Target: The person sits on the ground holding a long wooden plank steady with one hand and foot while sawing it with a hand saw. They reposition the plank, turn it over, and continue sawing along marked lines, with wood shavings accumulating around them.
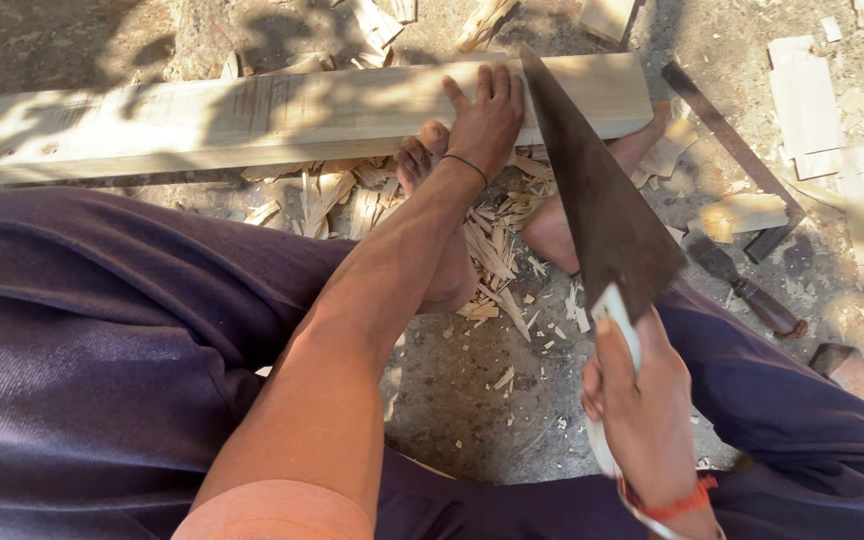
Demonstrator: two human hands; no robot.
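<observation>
While the left hand (487, 120) lies flat, fingers spread, pinning the plank (252, 115), the right hand (642, 400) grips the handsaw (602, 215) just beside those fingers. Advice: keep fingers off the blade, take long light strokes.

We see a long pale wooden plank (252, 118), rectangular, lying flat on the dirt ground & running left to right across the top of the view, w/ leaf shadow dappling its face. Faint pencil-like lines mark it near the middle. Our dark, broad-bladed hand saw w/ a light handle (602, 215) stands on edge, its tip resting on the plank's right part, blade slanting back toward us. Our right hand (647, 415) is wrapped around the handle; our left hand (487, 118) lies flat on the plank, fingers spread, just beside the blade.
</observation>
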